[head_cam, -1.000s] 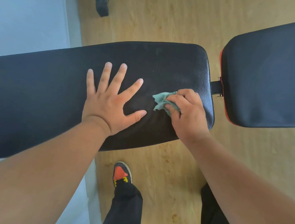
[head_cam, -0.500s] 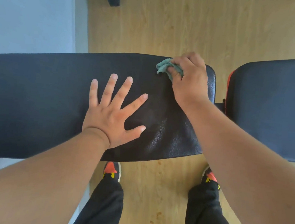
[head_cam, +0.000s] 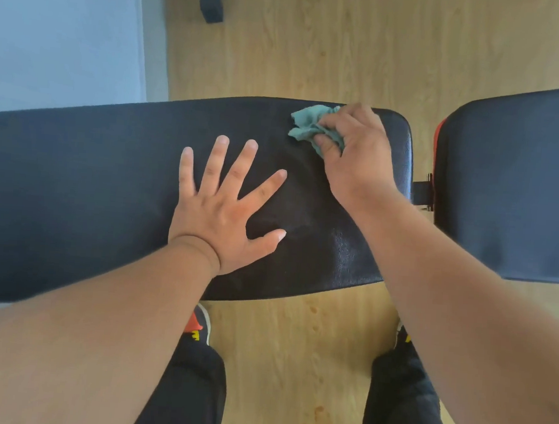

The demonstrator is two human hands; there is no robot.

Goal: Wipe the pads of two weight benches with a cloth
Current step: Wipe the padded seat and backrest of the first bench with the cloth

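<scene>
Cloth (head_cam: pixel 307 123), a small teal rag, looks light, limp and easily bunched, so I judge it best held as a wad under curled fingers and pressed flat against the pad; it lies near the far right corner of the long bench (head_cam: pixel 73 179), gripped by the right hand (head_cam: pixel 356 154), whose fingers curl round it. The left hand (head_cam: pixel 224 214) rests flat on the bench beside it, fingers spread, holding nothing. Against half a second ago, the cloth sits slightly nearer the person, and the left hand has not shifted.
</scene>
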